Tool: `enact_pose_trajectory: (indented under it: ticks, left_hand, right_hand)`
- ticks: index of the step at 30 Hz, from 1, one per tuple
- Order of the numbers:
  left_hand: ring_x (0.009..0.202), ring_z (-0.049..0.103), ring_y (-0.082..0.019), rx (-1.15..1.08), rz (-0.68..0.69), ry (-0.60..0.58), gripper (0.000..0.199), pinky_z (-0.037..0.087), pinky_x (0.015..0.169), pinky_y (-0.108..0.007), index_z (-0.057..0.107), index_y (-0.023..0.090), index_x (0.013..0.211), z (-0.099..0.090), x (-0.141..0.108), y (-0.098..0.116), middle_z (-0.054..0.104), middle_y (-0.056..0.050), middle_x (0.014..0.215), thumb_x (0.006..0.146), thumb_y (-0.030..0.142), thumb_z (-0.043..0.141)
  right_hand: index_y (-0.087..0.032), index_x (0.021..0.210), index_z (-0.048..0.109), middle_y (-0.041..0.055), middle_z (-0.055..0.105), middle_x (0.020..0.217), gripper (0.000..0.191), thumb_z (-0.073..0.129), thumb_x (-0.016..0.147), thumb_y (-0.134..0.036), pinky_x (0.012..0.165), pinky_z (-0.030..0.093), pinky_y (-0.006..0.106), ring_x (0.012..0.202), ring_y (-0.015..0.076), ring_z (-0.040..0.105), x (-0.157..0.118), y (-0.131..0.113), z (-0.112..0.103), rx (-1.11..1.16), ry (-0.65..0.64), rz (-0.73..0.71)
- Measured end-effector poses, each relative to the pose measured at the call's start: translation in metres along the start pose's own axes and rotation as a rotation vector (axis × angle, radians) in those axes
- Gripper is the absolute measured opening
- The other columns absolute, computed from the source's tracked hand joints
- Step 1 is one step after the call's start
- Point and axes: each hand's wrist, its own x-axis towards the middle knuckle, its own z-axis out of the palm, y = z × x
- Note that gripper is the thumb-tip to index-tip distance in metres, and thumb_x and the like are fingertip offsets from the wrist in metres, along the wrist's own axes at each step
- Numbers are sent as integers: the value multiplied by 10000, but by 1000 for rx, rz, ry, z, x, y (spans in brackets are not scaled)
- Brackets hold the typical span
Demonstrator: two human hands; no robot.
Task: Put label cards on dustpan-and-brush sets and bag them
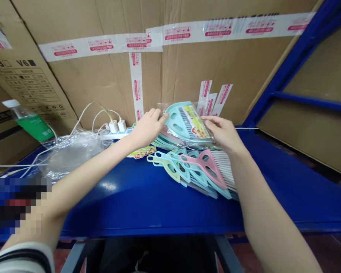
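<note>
A light-blue dustpan set [177, 123] in clear plastic, with a yellow printed card [195, 123], lies over other dustpans at the back of the blue table. My left hand [149, 127] touches the wrap at its left side, fingers bent and thumb stretched toward the pan. At its right edge my right hand [223, 132] has the wrap between thumb and fingers. Nearer the front, small brushes with pink [208, 165], blue and yellow-green [169, 167] handles lie in an overlapping row, their bristles pointing right. Several printed cards [142, 152] lie below my left wrist.
Clear plastic bags [74, 151] are heaped at the left beside a tilted green-labelled bottle [35, 125]. White cables run to chargers [113, 126] on a power strip. Taped cardboard [102, 76] stands behind the blue table [147, 201]; a blue metal frame [290, 57] is at the right.
</note>
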Motion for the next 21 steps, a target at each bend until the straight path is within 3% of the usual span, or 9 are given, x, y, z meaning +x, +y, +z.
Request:
enact_pose_trajectory:
  ticks: [3, 5, 10, 16, 21]
  left_hand:
    - [970, 546, -272, -20, -16, 48, 396, 482, 841, -394, 494, 60, 1339, -7, -50, -12, 591, -165, 1047, 992, 217, 386]
    - [921, 542, -266, -37, -14, 69, 410, 494, 814, -405, 498, 65, 1340, -11, -81, -17, 595, -158, 1010, 1007, 254, 351]
    - [896, 541, -254, -91, -13, 111, 435, 524, 774, -407, 476, 85, 1356, -12, -134, -20, 594, -148, 998, 1028, 284, 268]
    - [919, 545, -255, -104, -26, 80, 431, 533, 785, -404, 455, 114, 1384, -13, -150, -27, 596, -143, 1017, 1028, 283, 280]
    - [916, 546, -263, -85, -128, 4, 420, 518, 824, -429, 515, 135, 1354, -22, -156, -57, 600, -145, 1027, 1005, 280, 332]
  right_hand:
    - [-219, 1087, 725, 23, 655, 785, 330, 573, 807, -305, 491, 446, 266, 564, 138, 546, -13, -17, 10, 142, -282, -33]
    - [-242, 1146, 710, 7, 621, 773, 372, 603, 800, -326, 445, 405, 243, 502, 101, 477, -23, -28, 18, 179, -458, -23]
    - [-284, 1278, 637, 13, 604, 874, 530, 654, 753, -359, 413, 367, 232, 510, 84, 421, -44, -42, 46, 253, -634, -80]
    - [-203, 1345, 572, 5, 574, 813, 720, 702, 644, -301, 527, 481, 294, 542, 112, 486, -53, -36, 72, 189, -472, -125]
    - [-145, 1303, 566, 37, 642, 717, 560, 572, 754, -256, 622, 511, 354, 637, 206, 595, -44, -37, 64, 11, -231, -187]
